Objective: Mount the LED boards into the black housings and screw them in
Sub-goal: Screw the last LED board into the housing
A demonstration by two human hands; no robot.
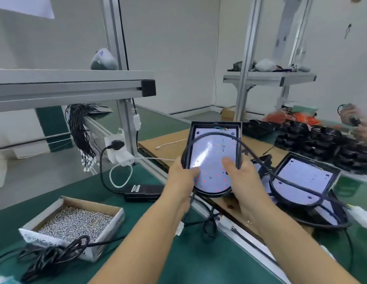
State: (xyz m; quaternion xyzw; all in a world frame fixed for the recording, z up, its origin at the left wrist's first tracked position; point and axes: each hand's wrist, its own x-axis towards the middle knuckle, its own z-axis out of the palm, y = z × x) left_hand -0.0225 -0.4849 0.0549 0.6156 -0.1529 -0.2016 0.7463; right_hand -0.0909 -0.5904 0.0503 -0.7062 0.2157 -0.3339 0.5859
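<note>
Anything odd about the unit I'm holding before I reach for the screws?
Yes: a black cable loops across the face of the LED board in the black housing that both hands grip (left hand, right hand). It lies over the board where screws would go, so move it aside first.

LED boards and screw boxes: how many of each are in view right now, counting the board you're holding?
LED boards seated in black housings: 2, one held up by the left hand and right hand, one lying on the bench to the right
Cardboard boxes of screws: 1
Total: 3
</note>
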